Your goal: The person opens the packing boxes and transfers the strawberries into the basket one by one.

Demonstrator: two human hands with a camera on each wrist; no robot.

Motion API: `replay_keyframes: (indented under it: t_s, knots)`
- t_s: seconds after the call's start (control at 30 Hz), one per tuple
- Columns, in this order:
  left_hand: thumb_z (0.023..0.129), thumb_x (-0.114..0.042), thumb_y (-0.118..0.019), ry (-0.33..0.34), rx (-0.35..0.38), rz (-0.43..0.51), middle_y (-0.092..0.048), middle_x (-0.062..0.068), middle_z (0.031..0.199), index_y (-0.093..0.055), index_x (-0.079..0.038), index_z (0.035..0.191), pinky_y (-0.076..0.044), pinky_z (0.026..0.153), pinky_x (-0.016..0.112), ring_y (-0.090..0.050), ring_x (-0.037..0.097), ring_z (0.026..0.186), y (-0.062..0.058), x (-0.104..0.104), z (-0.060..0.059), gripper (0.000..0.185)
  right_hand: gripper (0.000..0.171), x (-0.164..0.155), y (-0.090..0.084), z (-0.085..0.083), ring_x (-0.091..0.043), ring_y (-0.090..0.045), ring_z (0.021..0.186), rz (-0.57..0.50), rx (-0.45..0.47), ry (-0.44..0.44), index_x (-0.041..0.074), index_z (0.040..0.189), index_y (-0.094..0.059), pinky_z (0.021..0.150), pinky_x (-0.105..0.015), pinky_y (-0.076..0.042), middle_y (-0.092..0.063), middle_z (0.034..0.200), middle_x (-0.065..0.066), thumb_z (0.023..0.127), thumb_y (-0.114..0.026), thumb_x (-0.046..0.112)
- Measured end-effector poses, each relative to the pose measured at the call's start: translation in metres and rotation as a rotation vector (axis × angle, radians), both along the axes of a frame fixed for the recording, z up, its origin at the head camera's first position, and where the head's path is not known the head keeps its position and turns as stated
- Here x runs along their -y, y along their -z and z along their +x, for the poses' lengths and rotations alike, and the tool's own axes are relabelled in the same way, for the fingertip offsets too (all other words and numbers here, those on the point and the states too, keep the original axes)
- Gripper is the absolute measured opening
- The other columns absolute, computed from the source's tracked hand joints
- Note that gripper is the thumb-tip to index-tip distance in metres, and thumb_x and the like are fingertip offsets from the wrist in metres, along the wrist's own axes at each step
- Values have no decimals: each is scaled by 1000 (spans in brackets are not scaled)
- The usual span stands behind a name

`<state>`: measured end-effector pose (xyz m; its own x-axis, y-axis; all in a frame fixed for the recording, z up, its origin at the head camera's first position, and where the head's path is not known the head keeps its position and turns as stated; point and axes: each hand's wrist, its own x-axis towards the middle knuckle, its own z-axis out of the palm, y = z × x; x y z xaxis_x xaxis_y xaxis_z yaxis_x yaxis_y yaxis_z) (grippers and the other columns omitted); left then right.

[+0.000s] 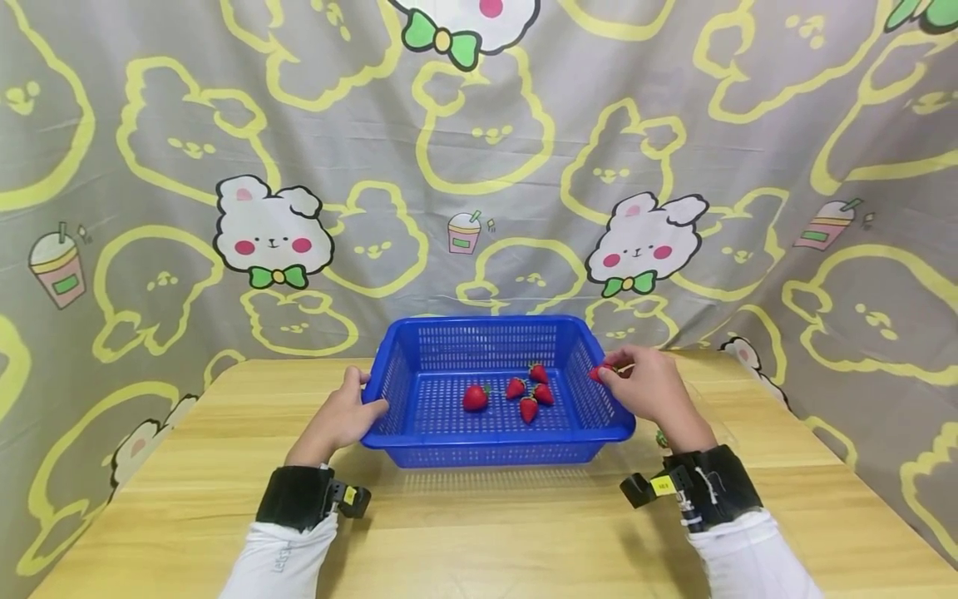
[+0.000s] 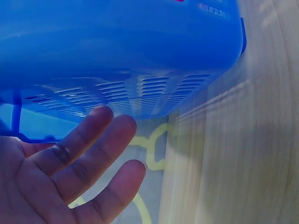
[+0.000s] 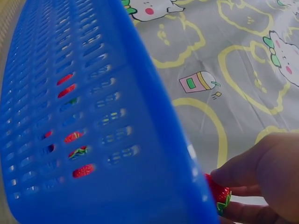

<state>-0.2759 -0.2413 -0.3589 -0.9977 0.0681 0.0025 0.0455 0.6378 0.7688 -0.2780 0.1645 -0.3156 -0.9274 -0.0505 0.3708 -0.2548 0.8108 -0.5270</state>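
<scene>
Presently your right hand point(image 1: 653, 388) pinches a strawberry point(image 1: 600, 373) between thumb and fingertips at the right rim of the blue slotted basket point(image 1: 419, 445); it looks small, light and easily bruised, so a gentle pinch round its middle seems right. Your left hand point(image 1: 343, 418) rests open, fingers straight, against the basket's left wall. Five more strawberries point(image 1: 475, 398) lie loose on the basket floor, which stands on the wooden table point(image 1: 479, 532).

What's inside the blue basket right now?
Five strawberries lie on the floor of the blue basket. A sixth strawberry is pinched in the right hand at the basket's right rim. The near wall hides nothing.
</scene>
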Motion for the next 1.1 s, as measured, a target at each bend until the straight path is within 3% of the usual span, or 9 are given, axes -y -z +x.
replay_keyframes:
  t_s: [0.4, 0.7, 1.1]
  knots:
    - [95, -20, -51, 5, 6, -5, -50, 36, 125, -27, 2, 132, -48, 88, 58, -59, 44, 107, 3, -2, -2, 49, 14, 11, -10, -13, -27, -64, 79, 56, 38, -27, 2, 91, -68, 65, -39, -53, -68, 88, -12, 86, -69, 15]
    - [95, -19, -51, 9, -5, 4, -52, 36, 123, -27, 3, 131, -50, 85, 57, -61, 43, 103, 2, 0, -2, 49, 12, 25, -14, -27, -27, -62, 81, 79, 83, -51, 2, 91, -68, 72, -42, -51, -69, 89, -12, 89, -67, 14]
    - [95, -20, -51, 1, 1, 13, -51, 36, 125, -28, 1, 131, -48, 88, 58, -59, 44, 106, 1, 0, -1, 47, 13, 34, -12, -44, -28, -63, 82, 87, 158, -34, 3, 91, -68, 74, -42, -52, -69, 90, -13, 91, -66, 16]
